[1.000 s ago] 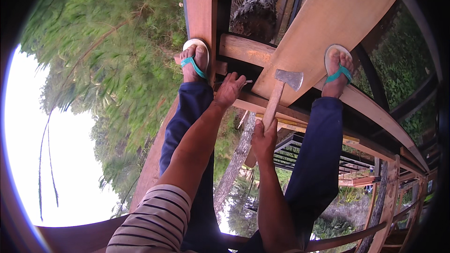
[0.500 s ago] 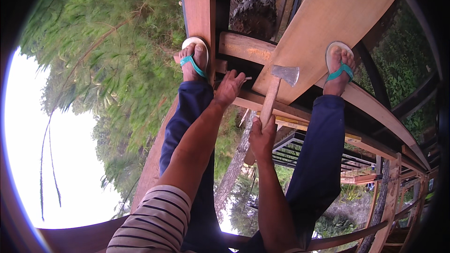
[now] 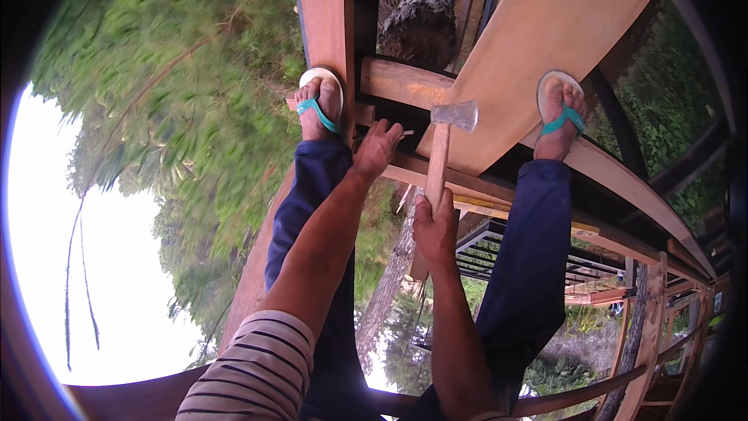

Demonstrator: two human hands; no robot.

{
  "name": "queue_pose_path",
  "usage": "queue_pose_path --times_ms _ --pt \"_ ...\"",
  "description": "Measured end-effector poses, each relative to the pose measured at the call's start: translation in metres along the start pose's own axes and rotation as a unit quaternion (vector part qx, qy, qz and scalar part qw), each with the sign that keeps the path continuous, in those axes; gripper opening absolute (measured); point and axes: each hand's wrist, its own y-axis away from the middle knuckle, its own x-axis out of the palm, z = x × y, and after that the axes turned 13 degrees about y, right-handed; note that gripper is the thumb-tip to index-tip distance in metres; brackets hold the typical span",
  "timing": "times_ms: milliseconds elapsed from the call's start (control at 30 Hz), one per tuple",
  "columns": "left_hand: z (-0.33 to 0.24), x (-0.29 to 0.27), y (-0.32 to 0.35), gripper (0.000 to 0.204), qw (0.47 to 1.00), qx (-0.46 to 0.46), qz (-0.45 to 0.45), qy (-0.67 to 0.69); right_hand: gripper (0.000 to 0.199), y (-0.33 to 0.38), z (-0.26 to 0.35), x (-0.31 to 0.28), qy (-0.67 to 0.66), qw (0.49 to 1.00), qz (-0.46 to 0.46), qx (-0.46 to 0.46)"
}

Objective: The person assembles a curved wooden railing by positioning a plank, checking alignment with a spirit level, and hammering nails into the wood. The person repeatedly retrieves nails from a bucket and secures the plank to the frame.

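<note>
My right hand (image 3: 436, 230) is wrapped round the wooden handle of a hatchet (image 3: 439, 157). Its grey metal head points away from me, above the gap between two boards. To its left my left hand (image 3: 377, 148) is closed beside the beam under my left foot, with a short pale stick-like piece (image 3: 407, 133) poking out past the fingers. What that piece is, I cannot make out. A short wooden block (image 3: 364, 114) lies just beyond the left hand, and a crosspiece with orange sawdust (image 3: 405, 83) spans the frame farther off.
My left foot (image 3: 320, 101) stands on a reddish beam (image 3: 323, 8), my right foot (image 3: 559, 113) at the edge of a wide plank (image 3: 545, 39). Open gaps show between the timbers, with a tree trunk (image 3: 421, 8) below. A yellow spirit level (image 3: 483, 206) lies along a lower beam.
The hatchet has swung left, its head now more upright and closer to my left hand. My left hand has hardly moved.
</note>
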Motion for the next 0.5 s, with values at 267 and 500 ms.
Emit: queue_pose_path --times_ms 267,500 --pt "0.005 0.003 -0.023 0.01 1.0 -0.021 0.011 0.02 0.034 -0.024 0.07 -0.098 -0.401 0.812 -0.399 -0.14" --pt "0.013 -0.005 -0.005 0.011 0.998 -0.043 0.014 0.034 0.03 -0.012 -0.033 0.041 -0.104 0.994 0.008 0.041"
